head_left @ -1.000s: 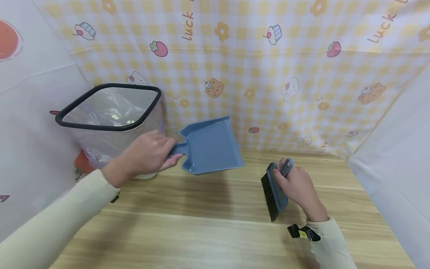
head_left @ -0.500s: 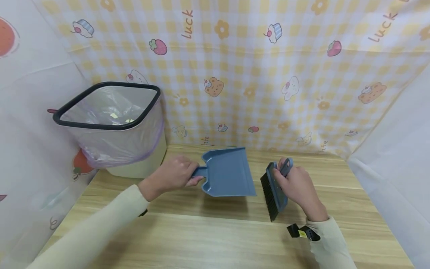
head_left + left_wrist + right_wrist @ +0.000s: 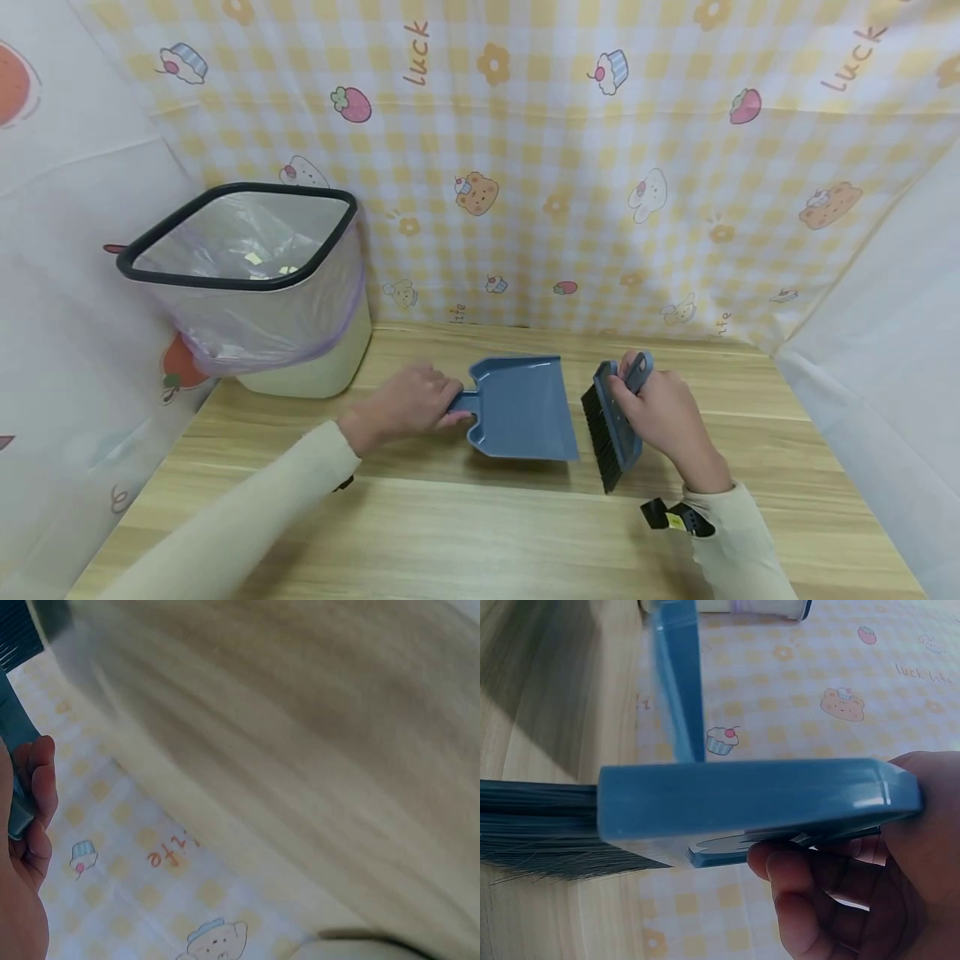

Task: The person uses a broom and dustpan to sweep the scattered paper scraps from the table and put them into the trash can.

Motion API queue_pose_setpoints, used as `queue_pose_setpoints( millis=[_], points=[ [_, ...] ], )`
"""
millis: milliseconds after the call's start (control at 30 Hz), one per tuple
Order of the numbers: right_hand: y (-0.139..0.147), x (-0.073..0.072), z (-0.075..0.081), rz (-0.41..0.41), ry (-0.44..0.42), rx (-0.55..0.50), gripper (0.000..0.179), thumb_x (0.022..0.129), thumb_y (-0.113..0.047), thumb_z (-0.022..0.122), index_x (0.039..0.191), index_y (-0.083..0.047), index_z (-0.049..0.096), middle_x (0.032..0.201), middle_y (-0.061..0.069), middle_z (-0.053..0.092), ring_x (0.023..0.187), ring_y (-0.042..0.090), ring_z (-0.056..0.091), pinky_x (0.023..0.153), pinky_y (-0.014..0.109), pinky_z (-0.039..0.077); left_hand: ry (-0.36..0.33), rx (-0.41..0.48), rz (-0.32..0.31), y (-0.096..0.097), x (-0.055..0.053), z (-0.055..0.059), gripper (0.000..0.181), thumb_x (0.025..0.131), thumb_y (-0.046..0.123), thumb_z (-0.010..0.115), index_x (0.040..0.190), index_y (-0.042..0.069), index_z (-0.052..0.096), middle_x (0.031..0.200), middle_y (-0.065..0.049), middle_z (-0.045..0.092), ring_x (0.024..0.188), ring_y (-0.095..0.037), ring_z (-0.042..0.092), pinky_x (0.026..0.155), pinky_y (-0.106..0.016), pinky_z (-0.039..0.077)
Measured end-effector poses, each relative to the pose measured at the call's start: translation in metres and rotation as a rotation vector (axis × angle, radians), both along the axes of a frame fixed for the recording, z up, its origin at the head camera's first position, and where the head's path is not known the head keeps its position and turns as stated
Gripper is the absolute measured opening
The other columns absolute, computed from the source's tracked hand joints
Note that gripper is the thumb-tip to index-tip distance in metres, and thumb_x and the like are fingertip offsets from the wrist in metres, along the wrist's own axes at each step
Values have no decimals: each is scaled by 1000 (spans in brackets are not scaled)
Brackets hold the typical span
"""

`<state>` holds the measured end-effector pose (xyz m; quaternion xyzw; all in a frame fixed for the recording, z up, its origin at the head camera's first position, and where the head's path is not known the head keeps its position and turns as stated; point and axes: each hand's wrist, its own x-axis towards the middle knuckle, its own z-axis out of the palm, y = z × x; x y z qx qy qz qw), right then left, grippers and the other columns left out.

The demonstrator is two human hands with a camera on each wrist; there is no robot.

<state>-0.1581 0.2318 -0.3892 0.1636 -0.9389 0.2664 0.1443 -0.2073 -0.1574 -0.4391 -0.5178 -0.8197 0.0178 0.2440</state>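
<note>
In the head view my left hand [image 3: 412, 400] grips the short handle of a blue dustpan [image 3: 521, 408]. The pan is low over the wooden table, its tray facing up and its front lip turned right, with a shadow along its near side. My right hand [image 3: 663, 417] holds a blue hand brush [image 3: 618, 433] by its handle, dark bristles [image 3: 602, 442] facing the pan's lip across a narrow gap. The right wrist view shows the brush block [image 3: 757, 799] close up, with fingers [image 3: 795, 877] curled beneath it and the dustpan [image 3: 681, 682] beyond.
At the back left stands a pale bin [image 3: 315, 367] with a black rim [image 3: 240, 187] and a clear liner. Small yellowish bits [image 3: 253, 259] lie inside it. A yellow checked cloth [image 3: 555, 167] hangs behind the table [image 3: 480, 533]; white sheets flank both sides.
My left hand has lowered the dustpan from beside the bin, moving it right and towards me, near the brush. The right hand and brush have hardly moved.
</note>
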Motion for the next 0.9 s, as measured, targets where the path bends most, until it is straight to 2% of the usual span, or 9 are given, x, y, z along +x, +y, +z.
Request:
queue_pose_setpoints(
  millis=[100,400,900],
  points=[
    [0,0,1,1,0,3,21,109,-14,67,92,-12,56,59,-7,44,49,12,47,50,33,41,-14,-12,-6,4,2,-4,41,100,42,81,84,12,59,66,6,51,57,-10,43,61,-30,44],
    [-1,2,2,-2,-13,2,22,110,-15,67,92,-13,55,60,-7,43,48,13,45,50,33,38,-105,-72,28,10,8,-9,38,108,44,70,92,11,63,70,6,56,61,-11,46,66,-29,45],
    [0,2,2,-9,-20,5,22,110,-15,67,92,-13,55,60,-7,43,48,13,44,51,33,37,-155,-123,45,18,7,-17,39,112,46,64,96,11,65,72,5,59,62,-10,48,68,-28,46]
  ],
)
